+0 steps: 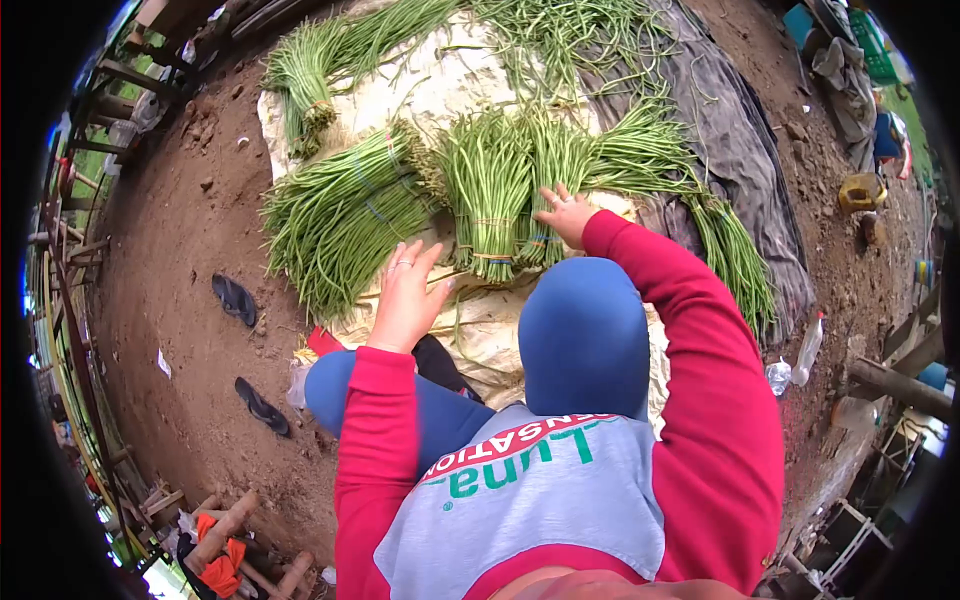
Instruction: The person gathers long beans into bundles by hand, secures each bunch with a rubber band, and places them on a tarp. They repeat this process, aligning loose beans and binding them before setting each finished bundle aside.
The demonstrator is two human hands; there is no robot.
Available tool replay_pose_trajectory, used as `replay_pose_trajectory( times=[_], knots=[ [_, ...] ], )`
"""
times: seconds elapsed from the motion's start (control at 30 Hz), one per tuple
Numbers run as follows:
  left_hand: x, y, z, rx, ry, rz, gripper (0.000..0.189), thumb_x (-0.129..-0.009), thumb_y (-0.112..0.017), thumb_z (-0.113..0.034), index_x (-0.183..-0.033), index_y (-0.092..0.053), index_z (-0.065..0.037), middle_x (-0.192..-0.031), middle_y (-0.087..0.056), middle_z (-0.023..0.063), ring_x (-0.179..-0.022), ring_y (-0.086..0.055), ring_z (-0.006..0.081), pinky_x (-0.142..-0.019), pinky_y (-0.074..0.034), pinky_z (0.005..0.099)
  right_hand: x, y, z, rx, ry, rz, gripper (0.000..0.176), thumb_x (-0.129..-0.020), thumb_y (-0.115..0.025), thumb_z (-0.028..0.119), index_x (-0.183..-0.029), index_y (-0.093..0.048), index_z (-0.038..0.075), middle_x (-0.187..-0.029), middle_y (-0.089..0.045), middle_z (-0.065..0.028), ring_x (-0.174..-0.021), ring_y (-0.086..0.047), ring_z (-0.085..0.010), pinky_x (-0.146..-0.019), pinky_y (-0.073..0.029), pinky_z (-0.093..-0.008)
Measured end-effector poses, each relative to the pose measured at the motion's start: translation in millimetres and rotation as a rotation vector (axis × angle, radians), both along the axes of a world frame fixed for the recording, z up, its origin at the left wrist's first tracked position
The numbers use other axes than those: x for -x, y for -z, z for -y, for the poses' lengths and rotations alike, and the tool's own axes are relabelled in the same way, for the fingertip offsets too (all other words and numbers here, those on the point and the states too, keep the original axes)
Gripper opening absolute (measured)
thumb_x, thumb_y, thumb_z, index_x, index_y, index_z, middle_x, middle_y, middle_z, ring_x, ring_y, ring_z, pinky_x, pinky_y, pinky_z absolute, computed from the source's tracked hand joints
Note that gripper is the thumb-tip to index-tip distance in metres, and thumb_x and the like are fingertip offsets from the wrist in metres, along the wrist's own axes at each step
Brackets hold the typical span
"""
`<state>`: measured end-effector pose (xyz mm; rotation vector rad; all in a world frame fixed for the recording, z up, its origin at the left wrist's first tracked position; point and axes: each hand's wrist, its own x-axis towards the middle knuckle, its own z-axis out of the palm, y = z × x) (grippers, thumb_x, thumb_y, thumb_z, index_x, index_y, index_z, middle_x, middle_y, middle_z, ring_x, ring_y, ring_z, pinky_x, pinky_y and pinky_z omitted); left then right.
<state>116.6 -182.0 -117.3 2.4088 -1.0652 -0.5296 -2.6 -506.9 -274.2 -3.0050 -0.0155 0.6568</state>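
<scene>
My left hand (pixel 410 290) is raised above the pale sheet (pixel 480 335), fingers spread, nothing in it, just below a large pile of long green beans (pixel 345 215). At the right end of the row, my right hand (pixel 566 214) has its fingers apart beside an upright bundle (pixel 555 160), close to its lower part; whether it touches the beans I cannot tell. Left of that bundle is another one (pixel 490 190), banded near its cut end. More beans (pixel 645 150) lie fanned out to the right, and a loose heap (pixel 590 40) lies at the top.
Another tied bundle (pixel 305 90) lies at the upper left, and one (pixel 735 255) lies right on the dark cloth (pixel 735 140). Two flip-flops (pixel 235 299) rest on brown soil (pixel 180 330). A plastic bottle (pixel 808 348) and a yellow container (pixel 862 192) are at the right.
</scene>
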Motion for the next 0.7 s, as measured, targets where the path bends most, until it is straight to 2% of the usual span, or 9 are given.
replay_pose_trajectory(
  times=[0.07, 0.13, 0.2, 0.27, 0.33, 0.4, 0.47, 0.53, 0.7],
  knots=[
    [0, 6, 7, -0.043, 0.029, 0.017, 0.054, -0.085, -0.073, -0.020, -0.135, -0.058, -0.007, -0.141, -0.052, 0.0243, -0.138, -0.041, 0.0448, -0.115, -0.034, 0.0484, -12, 46, -5, -0.268, 0.355, -0.382, 0.073, -0.077, -0.078, 0.019, -0.143, -0.048, 0.024, -0.161, -0.017, -0.0306, -0.137, -0.040, -0.0533, -0.105, -0.042, -0.0643],
    [-2, 11, 12, -0.129, 0.088, 0.022, 0.055, -0.085, -0.073, -0.020, -0.135, -0.058, -0.005, -0.141, -0.052, 0.0247, -0.137, -0.041, 0.0447, -0.114, -0.035, 0.0480, -15, 24, -21, -0.149, 0.287, -0.383, 0.076, -0.076, -0.077, 0.020, -0.146, -0.048, 0.025, -0.159, -0.012, -0.0369, -0.132, -0.046, -0.0536, -0.105, -0.046, -0.0540],
    [-4, 11, 19, -0.143, 0.150, -0.012, 0.055, -0.085, -0.073, -0.020, -0.136, -0.057, -0.003, -0.142, -0.052, 0.0251, -0.137, -0.042, 0.0442, -0.114, -0.035, 0.0477, -6, 39, 11, -0.444, 0.280, -0.322, 0.076, -0.070, -0.084, 0.029, -0.140, -0.055, 0.021, -0.161, -0.015, -0.0315, -0.131, -0.051, -0.0448, -0.103, -0.049, -0.0466],
    [-6, 17, 22, -0.196, 0.159, -0.023, 0.055, -0.086, -0.072, -0.019, -0.136, -0.056, -0.002, -0.141, -0.052, 0.0253, -0.136, -0.043, 0.0435, -0.114, -0.035, 0.0471, 8, 15, 60, -0.778, 0.427, -0.212, 0.065, -0.076, -0.078, 0.028, -0.137, -0.059, 0.015, -0.141, -0.056, -0.0215, -0.119, -0.063, -0.0319, -0.101, -0.050, -0.0410],
    [-10, 23, 20, -0.226, 0.168, -0.039, 0.055, -0.086, -0.072, -0.019, -0.136, -0.056, -0.001, -0.140, -0.053, 0.0252, -0.136, -0.044, 0.0430, -0.114, -0.036, 0.0464, 46, 25, 105, -1.139, 0.913, 0.128, 0.054, -0.081, -0.073, 0.021, -0.132, -0.061, 0.005, -0.127, -0.067, -0.0171, -0.113, -0.066, -0.0266, -0.098, -0.052, -0.0366],
    [-13, 29, 13, -0.262, 0.165, -0.054, 0.055, -0.086, -0.072, -0.019, -0.136, -0.056, 0.000, -0.139, -0.054, 0.0251, -0.135, -0.045, 0.0425, -0.113, -0.036, 0.0458, 98, 32, 148, -0.657, 1.106, 0.476, 0.056, -0.081, -0.072, 0.019, -0.133, -0.059, 0.004, -0.126, -0.066, -0.0194, -0.116, -0.064, -0.0311, -0.100, -0.051, -0.0399],
    [-15, 37, 4, -0.284, 0.093, -0.093, 0.055, -0.086, -0.072, -0.016, -0.136, -0.055, 0.000, -0.137, -0.056, 0.0249, -0.133, -0.047, 0.0413, -0.112, -0.037, 0.0449, 156, 35, 195, -0.181, 1.274, 0.357, 0.083, -0.077, -0.080, 0.029, -0.148, -0.043, 0.010, -0.155, -0.040, -0.0176, -0.141, -0.042, -0.0340, -0.111, -0.040, -0.0449],
    [-19, 42, -6, -0.312, 0.059, -0.087, 0.056, -0.086, -0.073, -0.016, -0.136, -0.055, 0.000, -0.137, -0.056, 0.0247, -0.132, -0.048, 0.0409, -0.112, -0.037, 0.0449, 214, 43, 228, 0.184, 1.353, 0.202, 0.116, -0.066, -0.089, 0.046, -0.157, -0.026, 0.015, -0.160, -0.032, -0.0182, -0.147, -0.032, -0.0357, -0.118, -0.031, -0.0480],
    [-22, 59, -31, -0.342, -0.074, -0.041, 0.057, -0.086, -0.072, -0.013, -0.138, -0.054, 0.000, -0.137, -0.057, 0.0220, -0.129, -0.052, 0.0365, -0.111, -0.038, 0.0425, 278, 32, 273, 0.230, 1.398, -0.150, 0.148, -0.052, -0.091, 0.062, -0.162, 0.000, 0.023, -0.164, -0.019, -0.0208, -0.153, -0.012, -0.0405, -0.121, -0.012, -0.0600]
  ],
)
